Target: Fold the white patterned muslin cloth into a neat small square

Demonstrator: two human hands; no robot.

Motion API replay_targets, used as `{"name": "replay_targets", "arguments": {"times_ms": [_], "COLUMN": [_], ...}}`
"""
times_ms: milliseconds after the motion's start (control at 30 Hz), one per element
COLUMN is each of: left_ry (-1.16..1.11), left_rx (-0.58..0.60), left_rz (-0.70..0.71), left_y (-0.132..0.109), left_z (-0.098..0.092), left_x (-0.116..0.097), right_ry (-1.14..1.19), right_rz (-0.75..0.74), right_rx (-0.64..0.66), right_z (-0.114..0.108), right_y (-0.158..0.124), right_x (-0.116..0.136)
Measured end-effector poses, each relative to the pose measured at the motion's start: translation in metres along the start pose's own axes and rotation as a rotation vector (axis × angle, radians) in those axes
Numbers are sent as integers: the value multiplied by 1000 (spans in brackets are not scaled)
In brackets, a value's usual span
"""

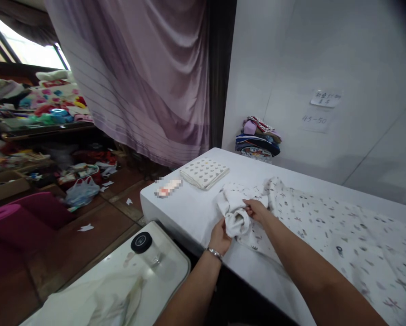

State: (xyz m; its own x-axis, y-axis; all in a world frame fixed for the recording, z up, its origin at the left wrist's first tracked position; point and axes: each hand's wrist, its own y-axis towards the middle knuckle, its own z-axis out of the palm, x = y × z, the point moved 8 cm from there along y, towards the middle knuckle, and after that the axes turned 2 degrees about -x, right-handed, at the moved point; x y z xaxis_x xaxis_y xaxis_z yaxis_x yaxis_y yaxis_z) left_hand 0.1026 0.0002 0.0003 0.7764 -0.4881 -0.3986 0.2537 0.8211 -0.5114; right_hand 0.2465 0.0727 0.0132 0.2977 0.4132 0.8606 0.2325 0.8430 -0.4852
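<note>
A white printed cloth [325, 226] lies spread over the white table [186, 208], with one end bunched up near the table's front edge. My left hand [219, 236], with a bracelet on the wrist, grips the bunched end [235, 215] from below. My right hand [255, 209] pinches the same bunched fabric from the right side. Both hands are closed on the cloth.
A folded heart-print cloth [205, 172] and a small blurred item [168, 187] lie on the table's left part. A stack of folded fabrics [257, 138] leans against the wall. A sewing machine top [145, 262] is at lower left. The floor at left is cluttered.
</note>
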Motion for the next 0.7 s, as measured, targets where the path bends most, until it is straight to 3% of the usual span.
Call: {"name": "replay_targets", "arguments": {"times_ms": [67,133,233,300,367,433,500,600,700], "left_ry": [71,180,501,802,1053,1169,1165,1031,790], "left_rx": [0,-65,-162,-65,132,286,363,418,416], "left_rz": [45,197,700,1049,1252,1269,1171,996,777], "left_y": [0,-5,-33,-62,-83,-89,-87,-80,-72], "left_z": [-3,-11,-10,16,43,56,56,46,35], "left_x": [-6,-22,-64,-74,-62,-44,-30,-18,-14], "right_ry": [-66,-211,-507,-586,-587,-584,-560,-441,-290], "right_rz": [-83,-318,-857,-1050,-1038,-933,-817,-690,-575], "right_rx": [-19,-51,-146,-176,-120,-1,110,181,208], "right_z": [-6,-13,-18,-20,-19,-12,-4,1,1], "right_y": [-10,-29,-79,-107,-117,-116,-111,-106,-102], "right_x": [13,42,88,95,80,52,21,-14,-31]}}
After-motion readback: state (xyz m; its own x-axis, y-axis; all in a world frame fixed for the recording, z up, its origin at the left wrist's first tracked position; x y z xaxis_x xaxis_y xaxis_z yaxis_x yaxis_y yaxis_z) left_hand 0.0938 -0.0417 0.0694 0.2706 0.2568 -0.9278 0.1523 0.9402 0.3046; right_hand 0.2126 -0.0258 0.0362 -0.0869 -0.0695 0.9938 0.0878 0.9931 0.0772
